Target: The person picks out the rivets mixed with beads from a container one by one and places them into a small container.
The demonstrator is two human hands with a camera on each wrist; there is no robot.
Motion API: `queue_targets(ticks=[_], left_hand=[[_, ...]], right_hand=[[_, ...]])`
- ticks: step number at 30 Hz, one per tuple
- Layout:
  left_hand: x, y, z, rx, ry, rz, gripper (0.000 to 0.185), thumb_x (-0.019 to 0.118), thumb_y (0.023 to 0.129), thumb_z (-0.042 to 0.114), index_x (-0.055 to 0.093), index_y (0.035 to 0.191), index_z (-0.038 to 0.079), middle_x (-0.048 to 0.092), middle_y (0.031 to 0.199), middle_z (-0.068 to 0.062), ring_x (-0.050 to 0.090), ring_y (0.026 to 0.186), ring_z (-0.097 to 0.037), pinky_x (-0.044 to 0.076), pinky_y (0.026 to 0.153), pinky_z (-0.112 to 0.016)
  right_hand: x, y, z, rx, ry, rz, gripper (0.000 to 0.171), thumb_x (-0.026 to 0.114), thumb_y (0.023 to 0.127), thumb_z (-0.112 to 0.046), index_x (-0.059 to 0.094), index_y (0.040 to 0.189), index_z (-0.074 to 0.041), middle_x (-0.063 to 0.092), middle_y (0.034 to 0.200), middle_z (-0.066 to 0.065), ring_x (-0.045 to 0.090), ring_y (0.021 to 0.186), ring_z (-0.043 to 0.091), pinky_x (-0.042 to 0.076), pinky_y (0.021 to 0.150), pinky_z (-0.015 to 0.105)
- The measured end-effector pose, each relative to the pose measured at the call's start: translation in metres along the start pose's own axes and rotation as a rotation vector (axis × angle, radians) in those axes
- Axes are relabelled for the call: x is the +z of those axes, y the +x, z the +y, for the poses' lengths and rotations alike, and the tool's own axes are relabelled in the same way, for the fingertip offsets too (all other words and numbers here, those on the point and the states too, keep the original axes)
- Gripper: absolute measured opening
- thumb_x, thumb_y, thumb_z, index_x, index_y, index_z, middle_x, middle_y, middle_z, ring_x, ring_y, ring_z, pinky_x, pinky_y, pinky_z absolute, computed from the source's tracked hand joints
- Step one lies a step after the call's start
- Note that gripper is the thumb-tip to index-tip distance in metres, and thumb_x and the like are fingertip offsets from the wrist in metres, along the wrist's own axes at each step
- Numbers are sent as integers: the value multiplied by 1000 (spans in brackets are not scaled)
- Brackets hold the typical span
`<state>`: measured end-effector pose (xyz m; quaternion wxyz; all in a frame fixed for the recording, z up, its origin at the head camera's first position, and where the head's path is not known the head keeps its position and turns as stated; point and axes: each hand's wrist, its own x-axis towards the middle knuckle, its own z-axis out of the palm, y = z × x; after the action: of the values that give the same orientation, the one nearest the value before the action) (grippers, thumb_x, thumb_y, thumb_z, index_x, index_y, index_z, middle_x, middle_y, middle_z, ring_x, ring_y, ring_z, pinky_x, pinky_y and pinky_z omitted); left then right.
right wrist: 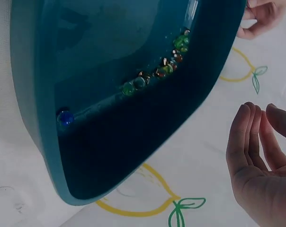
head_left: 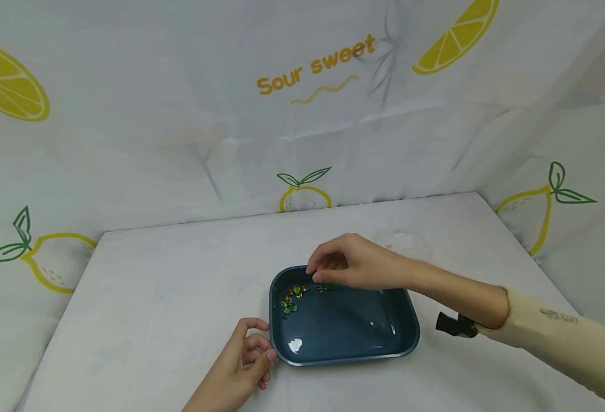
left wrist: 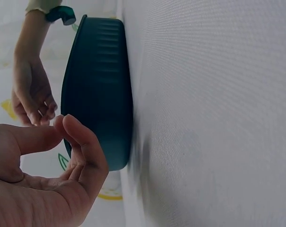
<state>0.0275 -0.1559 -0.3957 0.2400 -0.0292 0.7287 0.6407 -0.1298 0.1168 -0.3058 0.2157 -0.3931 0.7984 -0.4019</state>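
Observation:
Flat on the white table sits a dark teal rectangular tray [head_left: 343, 361]. Green and amber glass marbles [head_left: 290, 303] line its far left inside edge. A blue marble [right wrist: 66, 117] lies apart from them by the wall in the right wrist view. My left hand [head_left: 242, 357] is at the tray's left side, thumb and bent fingers touching the outer wall near the rim. Over the far rim hovers my right hand [head_left: 356, 263], fingers bent downward above the marbles. In the right wrist view a gap shows between its thumb and fingers [right wrist: 247, 137], with nothing in it.
A clear, see-through container [head_left: 405, 243] stands behind the right forearm at the back right. White cloth [head_left: 178, 143] printed with lemons hangs behind and beside the table. A black strap [head_left: 455, 325] is on the right arm, below a pale sleeve [head_left: 549, 326].

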Motion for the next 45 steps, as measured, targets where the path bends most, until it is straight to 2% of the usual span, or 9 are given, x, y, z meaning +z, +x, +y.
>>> queue_targets(ticks=[9, 14, 27, 38, 45], left_hand=[[-1, 0, 2, 7, -8, -10, 49, 62, 109, 8, 31, 147, 3, 65, 104, -13, 63, 74, -16, 57, 66, -25], [-1, 0, 2, 17, 0, -14, 49, 62, 109, 8, 31, 146, 3, 65, 104, -13, 63, 74, -15, 57, 66, -25], [-1, -1, 1, 26, 9, -24, 47, 61, 109, 8, 31, 145, 5, 64, 104, -12, 63, 74, -15, 57, 67, -25], [-2, 1, 0, 40, 13, -38, 48, 59, 110, 8, 29, 146, 3, 64, 104, -12, 64, 75, -12, 57, 68, -25], [-1, 1, 0, 44, 7, -30, 48, 59, 108, 6, 29, 146, 3, 63, 105, -13, 63, 75, -12, 57, 68, -25]], right_hand=[[12, 12, 1, -40, 1, -61, 11, 77, 101, -11, 78, 111, -9, 79, 98, 2, 69, 83, 4, 62, 79, 25], [16, 18, 2, -42, 10, -85, 12, 77, 101, -11, 79, 112, -9, 80, 98, 1, 68, 83, 2, 63, 79, 26], [31, 33, 6, -59, 37, -184, 14, 76, 100, -7, 78, 113, -2, 81, 97, 11, 70, 81, 3, 61, 76, 22], [45, 44, 12, -21, 11, -280, 13, 75, 101, -8, 77, 112, 0, 82, 96, 13, 63, 72, -4, 54, 68, 17], [49, 47, 11, 40, 6, -310, 13, 76, 100, -8, 77, 111, -1, 81, 94, 12, 62, 69, -3, 52, 67, 15]])
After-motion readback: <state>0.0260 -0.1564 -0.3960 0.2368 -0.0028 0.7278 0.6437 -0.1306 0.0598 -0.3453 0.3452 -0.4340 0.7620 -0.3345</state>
